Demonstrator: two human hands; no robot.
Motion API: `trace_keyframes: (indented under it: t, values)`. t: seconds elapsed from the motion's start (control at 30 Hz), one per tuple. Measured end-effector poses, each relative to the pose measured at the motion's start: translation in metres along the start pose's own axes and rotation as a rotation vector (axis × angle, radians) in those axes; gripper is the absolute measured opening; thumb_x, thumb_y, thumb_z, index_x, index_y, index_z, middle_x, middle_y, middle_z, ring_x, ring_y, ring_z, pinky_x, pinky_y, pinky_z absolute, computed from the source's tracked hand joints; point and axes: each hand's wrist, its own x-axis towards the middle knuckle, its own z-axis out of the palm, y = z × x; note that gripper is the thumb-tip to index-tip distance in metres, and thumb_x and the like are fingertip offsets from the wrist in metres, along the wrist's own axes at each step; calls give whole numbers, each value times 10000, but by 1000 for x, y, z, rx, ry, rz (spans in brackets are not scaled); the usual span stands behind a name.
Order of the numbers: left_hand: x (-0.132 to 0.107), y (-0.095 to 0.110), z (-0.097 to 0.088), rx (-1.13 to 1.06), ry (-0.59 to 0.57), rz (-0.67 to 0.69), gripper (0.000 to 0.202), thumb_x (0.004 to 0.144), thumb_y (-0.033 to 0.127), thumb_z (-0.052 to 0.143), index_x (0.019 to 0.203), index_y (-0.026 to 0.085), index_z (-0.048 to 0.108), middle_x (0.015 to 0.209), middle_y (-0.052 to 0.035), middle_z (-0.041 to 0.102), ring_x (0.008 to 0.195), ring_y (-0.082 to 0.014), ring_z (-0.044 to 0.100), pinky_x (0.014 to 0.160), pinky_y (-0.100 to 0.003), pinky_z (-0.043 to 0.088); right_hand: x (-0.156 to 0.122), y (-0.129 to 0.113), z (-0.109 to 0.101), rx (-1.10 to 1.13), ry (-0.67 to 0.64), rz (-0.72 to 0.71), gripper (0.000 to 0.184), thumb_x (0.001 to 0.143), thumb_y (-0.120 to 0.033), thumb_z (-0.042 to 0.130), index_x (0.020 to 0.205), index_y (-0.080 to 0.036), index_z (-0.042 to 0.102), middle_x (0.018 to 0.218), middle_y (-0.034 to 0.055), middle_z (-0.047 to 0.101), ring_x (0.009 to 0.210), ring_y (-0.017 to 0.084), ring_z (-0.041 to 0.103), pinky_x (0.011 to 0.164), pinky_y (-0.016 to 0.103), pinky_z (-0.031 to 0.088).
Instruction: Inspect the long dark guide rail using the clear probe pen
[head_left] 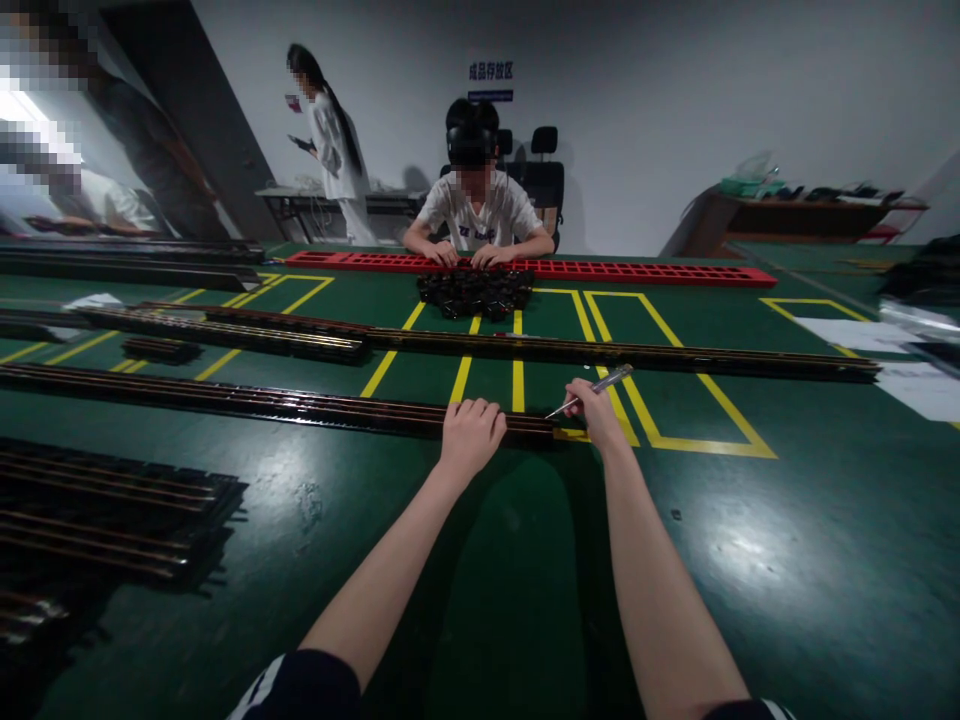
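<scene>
My left hand [473,436] is closed over a long black rail [360,410] with copper-coloured strips along its length, close to its right end. In my right hand [594,408] is a slim silver pen-like tool [613,379]; its thin pointed tip meets or hovers just over the rail's right end, I cannot tell which. The rail lies across the green table [525,560] and runs off to the left. Behind it, a second long dark rail [637,355] stretches toward the right.
Several black rails with copper strips [97,510] lie at the near left. Across the table a person [480,205] works at a red slotted frame [637,270], behind a pile of small black parts [476,293]. White papers [919,388] lie at the right. Yellow tape marks the tabletop.
</scene>
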Motion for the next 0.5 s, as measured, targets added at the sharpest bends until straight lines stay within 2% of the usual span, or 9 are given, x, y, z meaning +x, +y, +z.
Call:
trace_keyframes:
  t: [0.2,0.4,0.5]
  values:
    - [0,0,1,35,20,4,378,952,322,314,939,188,668,949,-58,699,877,-199,616,844,-382,407,1,10,-9,102,72,16,283,659,-370,630,483,-208,478,435,-52,438,421,87,414,456,242,397]
    - [-1,0,2,4,23,-2,388,957,322,308,960,175,667,959,-59,702,879,-186,625,843,-372,423,-5,16,-14,108,73,4,320,658,-379,639,455,-216,453,413,-56,433,406,90,417,652,325,524]
    - [-1,-1,3,-14,26,6,390,960,325,305,965,178,667,960,-56,705,882,-186,631,845,-373,433,-7,19,-13,132,165,-37,317,657,-390,646,469,-219,456,438,-52,451,416,93,430,653,332,536]
